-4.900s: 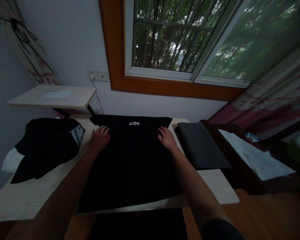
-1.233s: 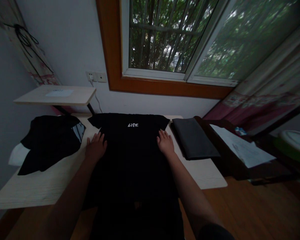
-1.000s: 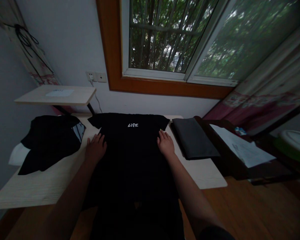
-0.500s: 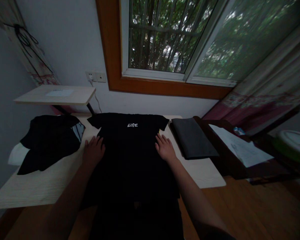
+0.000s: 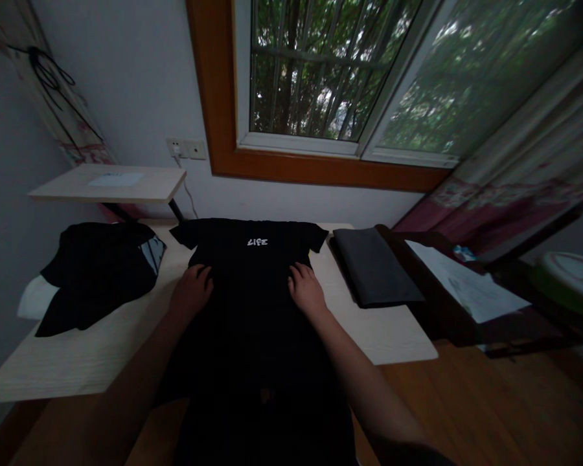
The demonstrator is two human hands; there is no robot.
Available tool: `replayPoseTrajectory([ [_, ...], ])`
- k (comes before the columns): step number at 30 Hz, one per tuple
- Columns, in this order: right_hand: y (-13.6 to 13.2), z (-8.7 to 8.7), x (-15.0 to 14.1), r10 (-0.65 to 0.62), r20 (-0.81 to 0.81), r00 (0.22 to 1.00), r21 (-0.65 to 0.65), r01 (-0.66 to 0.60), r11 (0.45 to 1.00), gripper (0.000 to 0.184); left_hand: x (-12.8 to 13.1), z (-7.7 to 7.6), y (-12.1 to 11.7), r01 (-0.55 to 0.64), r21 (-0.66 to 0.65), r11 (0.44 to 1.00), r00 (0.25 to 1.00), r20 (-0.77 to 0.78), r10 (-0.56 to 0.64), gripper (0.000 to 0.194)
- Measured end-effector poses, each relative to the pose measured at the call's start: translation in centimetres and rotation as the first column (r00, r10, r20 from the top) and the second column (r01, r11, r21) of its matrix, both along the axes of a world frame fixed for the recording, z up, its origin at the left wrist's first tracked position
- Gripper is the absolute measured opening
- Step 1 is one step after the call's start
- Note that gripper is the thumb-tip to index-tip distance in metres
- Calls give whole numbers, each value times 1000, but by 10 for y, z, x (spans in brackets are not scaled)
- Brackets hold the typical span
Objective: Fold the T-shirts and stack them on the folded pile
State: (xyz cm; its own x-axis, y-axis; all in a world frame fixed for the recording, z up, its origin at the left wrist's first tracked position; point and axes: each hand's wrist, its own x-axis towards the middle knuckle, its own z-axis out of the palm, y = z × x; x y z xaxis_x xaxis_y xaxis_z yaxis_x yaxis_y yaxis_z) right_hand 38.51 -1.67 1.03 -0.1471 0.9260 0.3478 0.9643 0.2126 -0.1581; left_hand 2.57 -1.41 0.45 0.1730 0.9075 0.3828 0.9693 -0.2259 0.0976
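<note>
Lower centre: one black shirt (image 5: 255, 310), laid out over the table (image 5: 78, 366), short sleeves toward the far edge, white characters near its far end.
Centre left: our left hand (image 5: 192, 290), resting on the shirt's side, fingers bent and slightly apart.
Centre right: our right hand (image 5: 307, 289), palm down on the shirt, fingers loosely spread.
Left: one heap of black cloth (image 5: 100, 272) on the table, white material (image 5: 36, 298) showing from beneath.
Right: we note one flat dark grey item (image 5: 376, 268) on the table; beyond the table, a paper sheet (image 5: 466, 285) on a dark brown surface (image 5: 444, 310).
Right edge: one round green-and-white object (image 5: 571, 278), perhaps a container; contents, if any, we cannot tell.
Upper left: one raised shelf (image 5: 150, 184), bearing a pale paper slip (image 5: 115, 179).
Top: one window (image 5: 320, 77), foliage outside.
</note>
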Motion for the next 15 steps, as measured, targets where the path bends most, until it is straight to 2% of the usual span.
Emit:
replayPoseTrajectory([
  [3, 13, 0, -1, -67, -1, 998, 24, 67, 997, 43, -7, -2, 16, -54, 16, 998, 998, 17, 54, 45],
  [9, 38, -2, 2, -200, -6, 980, 42, 200, 979, 43, -15, -14, 47, -92, 97, 991, 995, 51, 87, 45],
  [15, 62, -11, 10, -187, 8, 982, 67, 186, 980, 46, -16, -19, 65, -75, 122, 990, 996, 48, 70, 48],
])
